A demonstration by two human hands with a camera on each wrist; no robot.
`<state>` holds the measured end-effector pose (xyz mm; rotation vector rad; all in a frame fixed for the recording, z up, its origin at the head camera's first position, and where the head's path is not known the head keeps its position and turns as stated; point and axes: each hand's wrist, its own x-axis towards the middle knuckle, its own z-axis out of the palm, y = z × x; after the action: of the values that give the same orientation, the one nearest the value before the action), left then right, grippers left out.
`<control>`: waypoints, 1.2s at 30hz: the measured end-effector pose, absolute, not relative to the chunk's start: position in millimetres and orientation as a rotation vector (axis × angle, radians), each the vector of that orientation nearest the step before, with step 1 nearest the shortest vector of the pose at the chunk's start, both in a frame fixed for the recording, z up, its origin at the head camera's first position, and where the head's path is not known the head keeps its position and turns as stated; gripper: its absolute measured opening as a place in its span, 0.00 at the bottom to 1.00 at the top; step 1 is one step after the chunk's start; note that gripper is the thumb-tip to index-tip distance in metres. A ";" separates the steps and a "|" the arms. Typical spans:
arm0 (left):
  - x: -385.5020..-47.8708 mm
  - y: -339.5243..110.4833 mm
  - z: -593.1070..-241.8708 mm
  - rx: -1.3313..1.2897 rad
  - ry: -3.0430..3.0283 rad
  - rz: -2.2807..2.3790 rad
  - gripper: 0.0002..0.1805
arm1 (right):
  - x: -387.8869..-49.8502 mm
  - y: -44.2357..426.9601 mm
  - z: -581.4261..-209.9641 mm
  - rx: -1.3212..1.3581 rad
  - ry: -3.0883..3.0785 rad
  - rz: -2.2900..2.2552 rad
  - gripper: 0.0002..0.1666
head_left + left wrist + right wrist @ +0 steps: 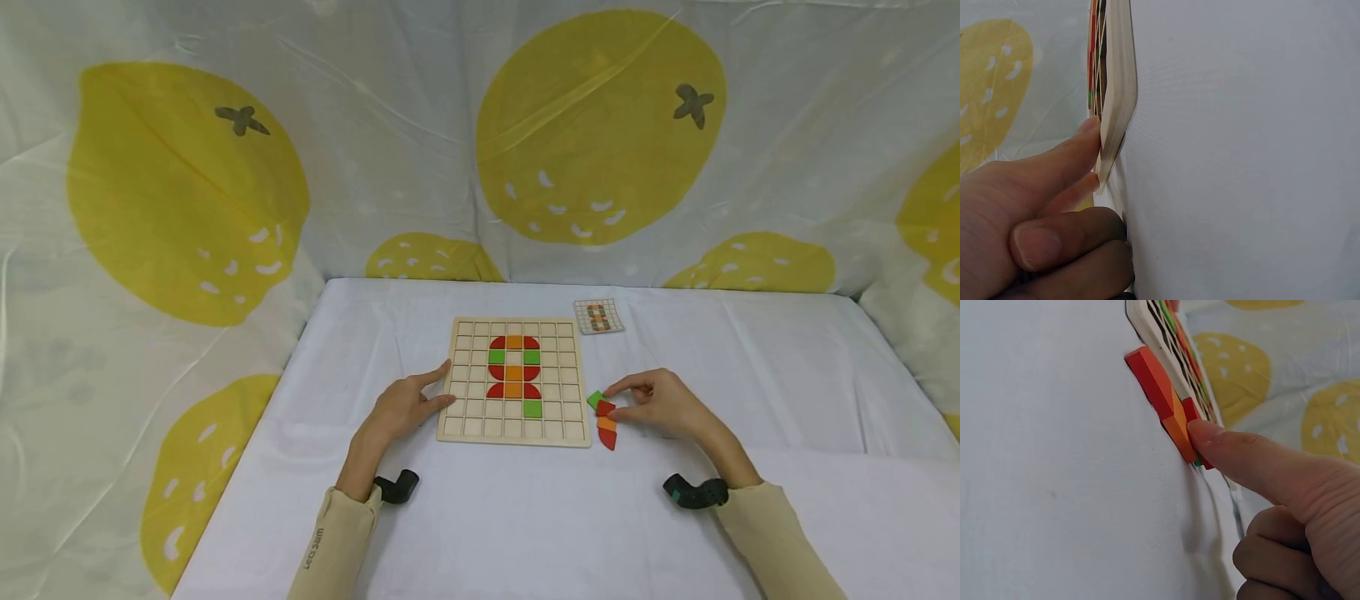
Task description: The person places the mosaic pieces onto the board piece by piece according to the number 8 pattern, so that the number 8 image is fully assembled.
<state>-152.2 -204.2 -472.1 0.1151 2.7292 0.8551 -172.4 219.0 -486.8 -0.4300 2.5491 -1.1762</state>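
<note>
On the table lies a square wooden grid board (555,425) with red, orange and green pieces set in its middle columns. My left hand (401,404) touches the board's left edge with thumb and index finger; in the left wrist view the thumb (1054,172) meets the rim. To the right of the board, my right hand (660,404) pinches a red curved piece (604,408) between thumb and index finger. Close by lie a green square (595,401), an orange square (607,423) and another red curved piece (607,439). The right wrist view shows the thumb (1241,450) against the red piece (1192,411).
A small pattern card (598,317) lies beyond the board's top right corner. White cloth (525,517) covers the table, and a lemon-print curtain (420,150) hangs behind and at the sides. A black wrist mount (697,492) sits at each sleeve cuff.
</note>
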 end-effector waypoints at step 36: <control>-152.4 -203.4 -470.3 0.086 2.725 0.839 0.38 | -142.1 129.6 -487.1 -0.535 2.481 -1.340 0.10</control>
<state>-152.4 -203.4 -470.3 0.0865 2.7248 0.8387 -142.1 129.6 -487.1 -0.5351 2.4807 -1.3404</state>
